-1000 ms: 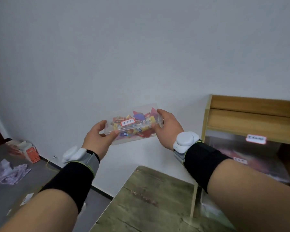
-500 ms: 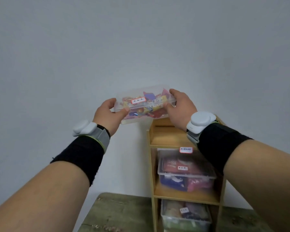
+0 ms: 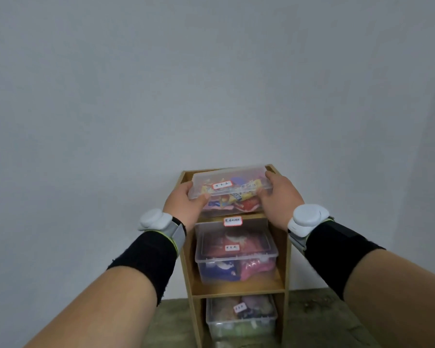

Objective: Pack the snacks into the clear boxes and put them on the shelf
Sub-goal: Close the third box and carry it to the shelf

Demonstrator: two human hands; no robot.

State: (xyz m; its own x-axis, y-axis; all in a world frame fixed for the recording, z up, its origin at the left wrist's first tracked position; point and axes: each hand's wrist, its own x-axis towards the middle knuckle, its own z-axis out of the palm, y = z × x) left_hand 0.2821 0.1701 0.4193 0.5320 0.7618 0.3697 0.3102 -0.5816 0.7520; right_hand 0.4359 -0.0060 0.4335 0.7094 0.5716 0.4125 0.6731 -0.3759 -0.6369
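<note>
Holding: both hands grip one clear box of snacks at the top of the shelf.
Wall: big, plain and grey, filling most of the view behind everything.
Table: greenish and worn, under the shelf.
Shelf: small, wooden and tall, with three levels, standing against the wall.
Arms: two bare arms reach forward, each with a black cuff and a white round gadget strapped at the wrist.
Middle box: clear, lid on, sitting on the middle level, with red, blue and pink packets inside and a small white tag on the lid.
Bottom box: clear, lid on, sitting on the lowest level, with pale packets inside and a small tag.
Top box: clear, lid on, full of bright sweets, at the top level of the shelf; whether it rests on the wood cannot be told.
Left hand: wrapped around the left end of the top box, thumb on the lid.
Right hand: wrapped around the right end of the same box.
Shelf tag: white with a red edge, stuck on the front of the top board; the writing is too small to read.
</note>
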